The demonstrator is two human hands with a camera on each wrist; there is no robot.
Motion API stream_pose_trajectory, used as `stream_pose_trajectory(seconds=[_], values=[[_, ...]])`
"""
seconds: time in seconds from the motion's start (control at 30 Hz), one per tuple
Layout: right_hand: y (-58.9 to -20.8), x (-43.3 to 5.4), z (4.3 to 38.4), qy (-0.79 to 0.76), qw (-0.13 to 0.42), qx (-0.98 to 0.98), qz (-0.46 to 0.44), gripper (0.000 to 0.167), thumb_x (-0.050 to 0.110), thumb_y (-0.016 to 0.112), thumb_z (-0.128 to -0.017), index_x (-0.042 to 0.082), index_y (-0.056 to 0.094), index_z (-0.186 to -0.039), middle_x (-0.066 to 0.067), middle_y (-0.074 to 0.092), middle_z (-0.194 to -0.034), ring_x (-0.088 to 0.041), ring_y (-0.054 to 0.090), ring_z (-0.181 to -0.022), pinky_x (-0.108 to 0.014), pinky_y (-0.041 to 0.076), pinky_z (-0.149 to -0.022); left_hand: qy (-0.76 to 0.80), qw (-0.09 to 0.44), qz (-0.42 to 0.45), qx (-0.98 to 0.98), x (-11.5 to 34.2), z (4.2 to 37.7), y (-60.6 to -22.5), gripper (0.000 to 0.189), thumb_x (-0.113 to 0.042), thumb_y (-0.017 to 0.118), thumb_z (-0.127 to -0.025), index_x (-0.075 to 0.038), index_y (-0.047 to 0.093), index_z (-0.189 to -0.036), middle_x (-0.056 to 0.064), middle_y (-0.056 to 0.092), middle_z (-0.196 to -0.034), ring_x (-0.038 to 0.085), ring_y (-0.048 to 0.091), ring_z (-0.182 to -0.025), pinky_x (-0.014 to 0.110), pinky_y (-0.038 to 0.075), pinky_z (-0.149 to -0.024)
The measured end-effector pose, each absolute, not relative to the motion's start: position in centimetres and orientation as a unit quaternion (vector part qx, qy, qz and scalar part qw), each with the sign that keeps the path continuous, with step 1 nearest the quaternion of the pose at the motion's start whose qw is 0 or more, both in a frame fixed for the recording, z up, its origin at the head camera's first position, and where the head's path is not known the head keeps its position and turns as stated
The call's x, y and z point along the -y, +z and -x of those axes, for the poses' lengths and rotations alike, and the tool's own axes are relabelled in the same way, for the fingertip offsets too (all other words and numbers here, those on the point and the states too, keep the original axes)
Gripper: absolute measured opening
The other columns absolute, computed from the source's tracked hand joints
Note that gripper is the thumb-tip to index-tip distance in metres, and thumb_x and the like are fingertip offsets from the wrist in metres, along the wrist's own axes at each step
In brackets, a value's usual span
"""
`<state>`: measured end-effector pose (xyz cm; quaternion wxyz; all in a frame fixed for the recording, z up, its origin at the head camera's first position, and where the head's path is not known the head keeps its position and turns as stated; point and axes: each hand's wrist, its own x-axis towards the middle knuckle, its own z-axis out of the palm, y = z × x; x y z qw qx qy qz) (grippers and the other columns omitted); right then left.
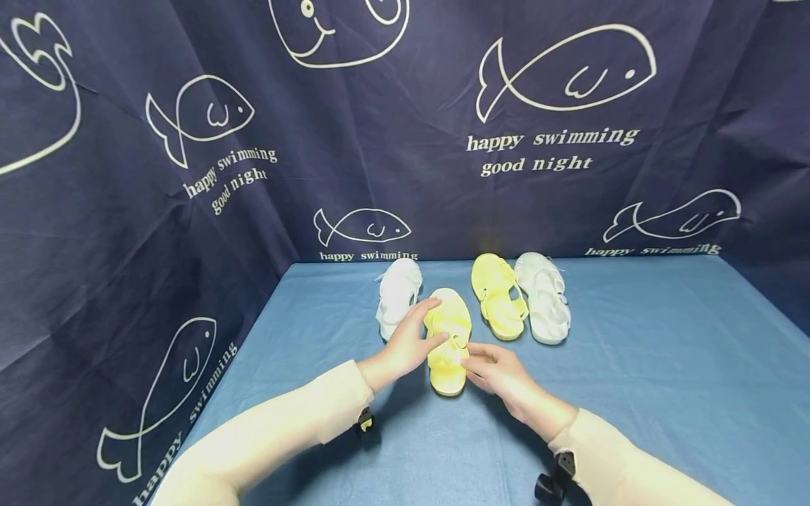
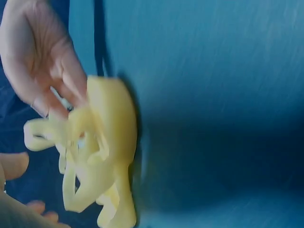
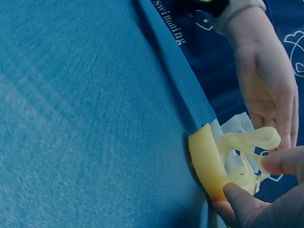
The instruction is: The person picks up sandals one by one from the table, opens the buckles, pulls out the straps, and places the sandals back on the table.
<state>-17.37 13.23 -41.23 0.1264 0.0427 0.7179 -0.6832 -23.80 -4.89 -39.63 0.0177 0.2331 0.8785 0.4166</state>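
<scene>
A yellow sandal (image 1: pixel 448 379) lies on the blue cloth between the two hands, toe end away from me. My left hand (image 1: pixel 406 346) reaches over its left side, fingers extended towards the toe and thumb over the straps. On the right side, fingertips of my right hand (image 1: pixel 500 372) are at the sandal's edge by the straps. In the left wrist view the yellow straps (image 2: pixel 90 175) stand up in loops from the thick sole. Right fingertips touch the sole's lower side in the right wrist view, and the thumb is near a strap.
A white sandal (image 1: pixel 397 295) lies just behind the left hand. Farther right, another yellow sandal (image 1: pixel 496 288) and another white sandal (image 1: pixel 544 309) lie side by side. Dark blue printed fabric (image 1: pixel 405 161) hangs behind and to the left of the blue-covered table (image 1: pixel 664 365).
</scene>
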Motion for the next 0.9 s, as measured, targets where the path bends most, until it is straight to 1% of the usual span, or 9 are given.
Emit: stream_pose_trajectory(seconds=[0.07,0.17,0.33,0.5,0.6,0.73,0.9], values=[[-41.4,-13.3,17.4,-0.678,0.116,-0.724,-0.045,0.046,0.007,0.059,-0.093,-0.013,0.047,-0.133,-0.026,0.061,-0.118,-0.024,0.064,-0.105,-0.036,0.054,-0.095,0.39,0.023,-0.255,-0.884,4.7,24.6,-39.4,0.057,-0.018,0.07,-0.09,-0.005,0.046,-0.141,0.013,0.042,-0.15,0.028,0.033,-0.143,0.043,0.029,-0.118],[-41.8,-13.5,17.5,-0.677,0.103,-0.726,-0.06,0.04,0.004,0.059,-0.092,-0.014,0.052,-0.128,-0.02,0.065,-0.107,-0.02,0.067,-0.096,-0.033,0.056,-0.09,0.357,0.046,-0.282,-0.889,4.5,25.8,-39.2,0.056,-0.019,0.074,-0.087,-0.008,0.052,-0.137,0.009,0.047,-0.146,0.024,0.038,-0.14,0.039,0.032,-0.117],[-42.2,-13.4,17.8,-0.689,0.092,-0.714,-0.083,0.035,-0.001,0.062,-0.091,-0.015,0.055,-0.122,-0.017,0.066,-0.1,-0.017,0.067,-0.084,-0.031,0.059,-0.08,0.297,0.074,-0.311,-0.9,4.4,27.2,-39.0,0.051,-0.021,0.077,-0.084,-0.014,0.059,-0.131,0.004,0.055,-0.137,0.019,0.045,-0.134,0.036,0.038,-0.112],[-42.2,-13.3,18.1,-0.703,0.099,-0.698,-0.089,0.034,-0.003,0.061,-0.09,-0.018,0.055,-0.121,-0.015,0.066,-0.093,-0.015,0.066,-0.075,-0.029,0.061,-0.072,0.248,0.074,-0.341,-0.904,4.4,27.9,-39.2,0.045,-0.021,0.078,-0.083,-0.015,0.064,-0.126,0.003,0.062,-0.127,0.017,0.053,-0.123,0.032,0.044,-0.105],[-42.2,-13.4,18.3,-0.708,0.105,-0.691,-0.099,0.033,-0.004,0.061,-0.091,-0.018,0.055,-0.12,-0.014,0.066,-0.091,-0.015,0.066,-0.072,-0.028,0.061,-0.07,0.237,0.072,-0.363,-0.898,4.2,28.2,-39.2,0.04,-0.021,0.078,-0.083,-0.016,0.068,-0.121,0.001,0.065,-0.121,0.015,0.057,-0.117,0.029,0.045,-0.102],[-42.3,-13.5,18.5,-0.711,0.109,-0.685,-0.113,0.031,-0.004,0.061,-0.09,-0.018,0.057,-0.118,-0.014,0.066,-0.088,-0.015,0.066,-0.069,-0.028,0.061,-0.069,0.233,0.084,-0.387,-0.888,4.0,28.6,-39.0,0.03,-0.021,0.079,-0.081,-0.017,0.074,-0.111,-0.002,0.068,-0.112,0.012,0.059,-0.109,0.026,0.047,-0.098],[-42.4,-13.5,18.6,-0.716,0.113,-0.677,-0.125,0.031,-0.004,0.064,-0.089,-0.018,0.058,-0.116,-0.015,0.067,-0.088,-0.015,0.067,-0.068,-0.029,0.061,-0.07,0.224,0.105,-0.389,-0.888,3.8,29.1,-39.0,0.024,-0.022,0.081,-0.079,-0.018,0.078,-0.102,-0.005,0.069,-0.1,0.009,0.06,-0.098,0.021,0.048,-0.087]])
